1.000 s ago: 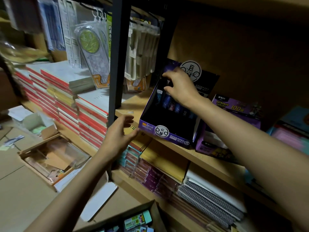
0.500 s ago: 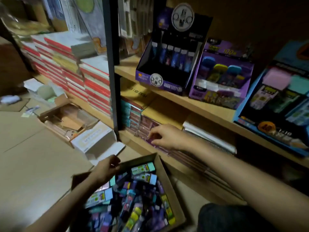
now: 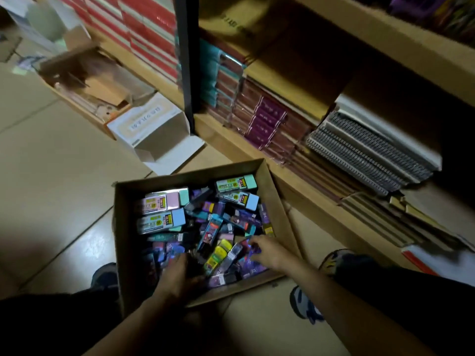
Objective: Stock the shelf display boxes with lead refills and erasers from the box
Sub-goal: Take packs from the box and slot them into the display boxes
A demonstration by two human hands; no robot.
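Both hands have come down into the cardboard box (image 3: 125,227): earlier the left one held its rim and the right one rested on the notebooks (image 3: 267,124). The view has also tipped down, so the box now fills the middle.

The box sits on the floor (image 3: 51,176), close to the front edge of the bottom shelf (image 3: 218,137), probably so stock is within easy reach. Large sleeved erasers (image 3: 160,202) lie along its far side. Small lead refill packs (image 3: 213,227) are heaped loose through the middle and the near side.

The left hand (image 3: 180,274) digs fingers-down into the dark near edge of the heap. Whether its grip has closed on anything cannot be told. The right hand (image 3: 268,253) lies over the near right corner, its grip loose and apart, fingertips touching a purple pack (image 3: 254,250). It seems to be sorting for the next pick.

A purple display box (image 3: 416,6), blurred, shows on the upper shelf at the top right.
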